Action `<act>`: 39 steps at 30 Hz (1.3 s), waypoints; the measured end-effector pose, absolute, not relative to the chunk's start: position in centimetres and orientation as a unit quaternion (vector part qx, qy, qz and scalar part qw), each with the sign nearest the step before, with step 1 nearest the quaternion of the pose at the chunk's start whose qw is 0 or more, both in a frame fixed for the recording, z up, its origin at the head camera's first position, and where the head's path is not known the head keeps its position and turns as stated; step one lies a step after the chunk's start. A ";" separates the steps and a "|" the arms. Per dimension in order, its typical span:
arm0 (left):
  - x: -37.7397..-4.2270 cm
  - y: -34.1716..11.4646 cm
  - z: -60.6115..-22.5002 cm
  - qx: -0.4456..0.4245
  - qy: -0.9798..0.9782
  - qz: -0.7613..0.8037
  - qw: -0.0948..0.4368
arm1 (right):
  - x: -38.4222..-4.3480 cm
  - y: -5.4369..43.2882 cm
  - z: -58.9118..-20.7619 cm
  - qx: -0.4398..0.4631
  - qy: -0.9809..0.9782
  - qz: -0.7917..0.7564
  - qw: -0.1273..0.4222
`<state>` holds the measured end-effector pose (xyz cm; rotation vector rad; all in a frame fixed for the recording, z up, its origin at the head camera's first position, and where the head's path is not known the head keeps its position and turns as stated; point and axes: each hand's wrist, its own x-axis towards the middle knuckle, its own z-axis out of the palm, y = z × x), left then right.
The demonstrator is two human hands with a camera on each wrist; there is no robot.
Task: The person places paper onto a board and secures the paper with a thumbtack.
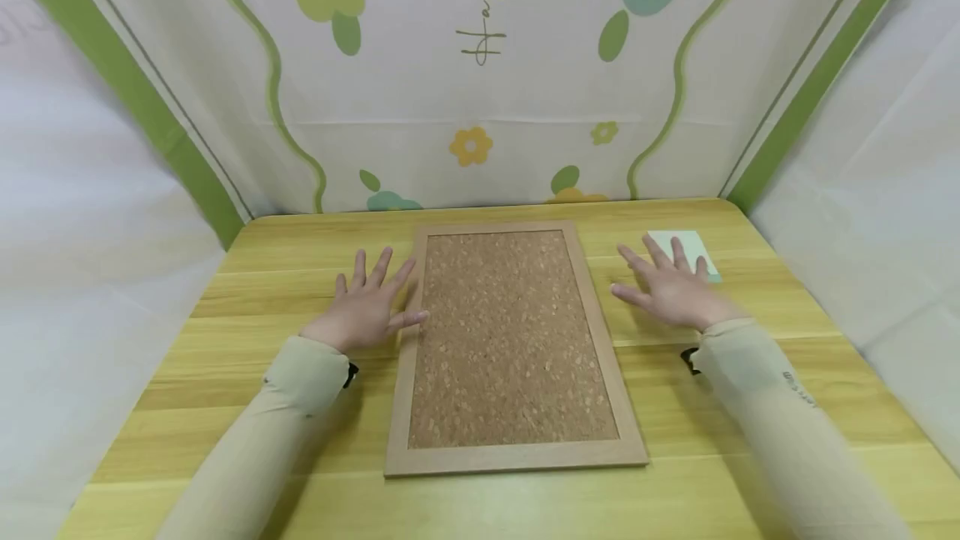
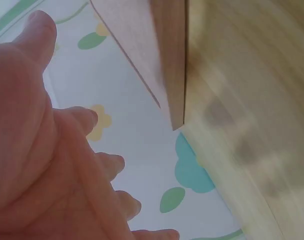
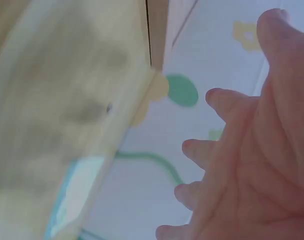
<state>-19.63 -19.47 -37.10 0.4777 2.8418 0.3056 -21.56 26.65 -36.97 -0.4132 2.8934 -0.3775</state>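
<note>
A cork board (image 1: 513, 340) in a light wooden frame lies flat in the middle of the table. My left hand (image 1: 362, 307) hovers by its left edge with fingers spread, the thumb overlapping the frame in the head view. To the right of the board, my right hand (image 1: 675, 290) is held palm down with its fingers spread. Just beyond those fingertips sits a pale green square pad (image 1: 697, 247), partly covered by them in the head view. Both wrist views show bare palms above the tabletop, with nothing held.
The wood-grain table (image 1: 247, 340) carries the board and the pad. Behind it hangs a white cloth (image 1: 420, 90) printed with flowers and lettering. White cloth sides (image 1: 90, 232) close in the left and right.
</note>
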 end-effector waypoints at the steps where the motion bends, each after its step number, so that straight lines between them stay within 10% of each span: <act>1: -19.7 -19.5 -37.1 0.165 0.973 0.106 0.121 | -21.7 27.2 -36.8 -0.137 0.977 -0.129 0.096; 11: -21.1 -20.4 -37.1 0.127 0.941 0.287 0.124 | -25.3 35.2 -35.3 -0.108 0.984 -0.123 0.067; 21: -20.0 -20.3 -39.0 0.088 0.889 0.371 0.255 | -28.3 40.7 -36.0 -0.033 0.978 -0.175 0.108; 39: -19.3 -19.5 -40.7 0.085 0.852 0.422 0.298 | -32.7 37.7 -38.9 0.027 0.972 -0.095 0.211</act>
